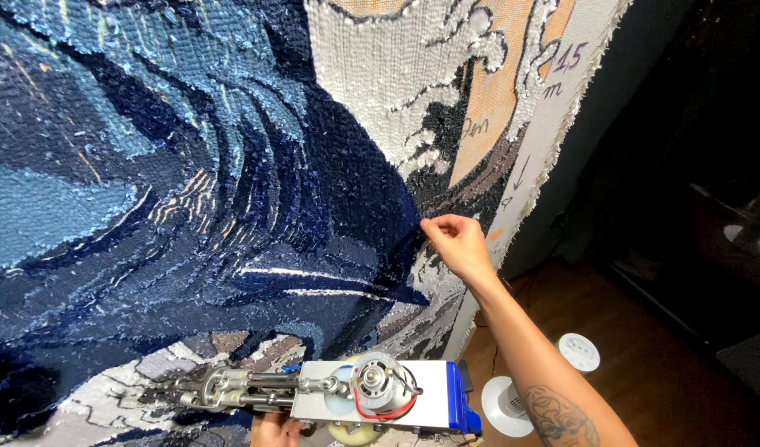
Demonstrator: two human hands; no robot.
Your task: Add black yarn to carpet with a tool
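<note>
right hand: fingers pinched on the rug, dark blue bit | left hand: fingers wrapped round the tufting gun, nose just touching rug

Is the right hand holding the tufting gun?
No, the right hand pinches the tufted cloth; the tufting gun sits in the left hand.

One head-worn camera looks forward and slightly down, very close to an upright tufted cloth that fills the view left of the right hand's fingers. Below those fingers the frame edge cuts a tufting gun; rightward lies wooden floor.
</note>
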